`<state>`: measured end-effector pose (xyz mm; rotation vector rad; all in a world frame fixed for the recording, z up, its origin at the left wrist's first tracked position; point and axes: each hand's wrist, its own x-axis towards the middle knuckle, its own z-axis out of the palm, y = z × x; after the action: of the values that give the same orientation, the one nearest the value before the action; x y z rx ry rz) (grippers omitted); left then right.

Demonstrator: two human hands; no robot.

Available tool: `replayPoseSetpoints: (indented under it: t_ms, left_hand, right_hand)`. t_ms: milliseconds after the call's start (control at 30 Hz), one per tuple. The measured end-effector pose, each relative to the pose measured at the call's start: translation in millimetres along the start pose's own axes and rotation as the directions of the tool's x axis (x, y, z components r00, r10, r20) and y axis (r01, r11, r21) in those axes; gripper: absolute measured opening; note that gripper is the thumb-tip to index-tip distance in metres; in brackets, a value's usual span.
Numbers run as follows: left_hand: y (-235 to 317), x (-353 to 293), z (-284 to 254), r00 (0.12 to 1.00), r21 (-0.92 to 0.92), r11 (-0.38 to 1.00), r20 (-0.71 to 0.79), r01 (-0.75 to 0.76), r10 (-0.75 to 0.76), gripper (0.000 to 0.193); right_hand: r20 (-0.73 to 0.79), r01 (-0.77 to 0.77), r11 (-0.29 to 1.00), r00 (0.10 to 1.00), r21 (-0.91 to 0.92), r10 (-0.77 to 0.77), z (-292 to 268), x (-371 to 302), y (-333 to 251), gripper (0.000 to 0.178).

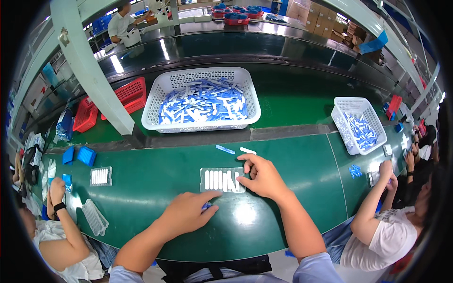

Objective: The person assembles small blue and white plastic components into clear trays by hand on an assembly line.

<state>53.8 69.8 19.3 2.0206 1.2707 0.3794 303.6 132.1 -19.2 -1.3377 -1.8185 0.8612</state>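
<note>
A clear plastic tray (203, 179) lies before me on the green worktop, holding a row of slim white sticks (216, 179); those toward its right end lean askew. My right hand (265, 177) is over that end, thumb touching the last stick and fingers curved apart from it. At the tray's lower edge is my left hand (188, 212), its fingers curled around small blue pieces (206, 206) that show between thumb and forefinger. Just beyond the tray lie a loose blue stick (225, 149) and a white one (247, 150).
A large white basket (150, 111) of blue and white sticks stands beyond; a smaller one (348, 134) is to the right. A filled tray (110, 177) and stacked clear trays (96, 218) lie left. Co-workers sit at both sides. A white post (92, 66) rises at left.
</note>
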Motion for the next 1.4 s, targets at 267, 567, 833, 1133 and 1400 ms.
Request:
replayPoseSetpoints:
  t_ms: [267, 567, 833, 1133, 1400]
  left_hand:
    - [-3, 26, 12, 0.970, 0.343, 0.931, -0.160, -0.120, 0.184, 0.031]
    - [5, 31, 20, 0.973, 0.465, 0.865, -0.035, -0.187, 0.229, 0.034]
    - [-5, 44, 22, 0.950, 0.654, 0.704, 0.077, -0.277, 0.302, 0.042]
    - [-18, 41, 33, 0.900, 0.568, 0.758, -0.069, -0.319, 0.431, 0.035]
    - [-10, 37, 22, 0.948, 0.586, 0.772, -0.022, -0.246, 0.318, 0.041]
  right_hand:
    - [0.008, -0.003, 0.998, 1.000, 0.068, 0.002, 2, 0, 7, 0.041]
    - [0.088, 0.378, 0.914, 0.925, -0.146, -0.369, -10, -4, 10, 0.013]
    - [0.142, 0.215, 0.968, 0.970, -0.130, -0.196, -14, -3, 1, 0.017]
    - [0.104, 0.301, 0.949, 0.951, -0.092, -0.291, -10, -2, 10, 0.015]
    - [0.170, 0.317, 0.943, 0.939, -0.101, -0.298, -9, -5, 3, 0.019]
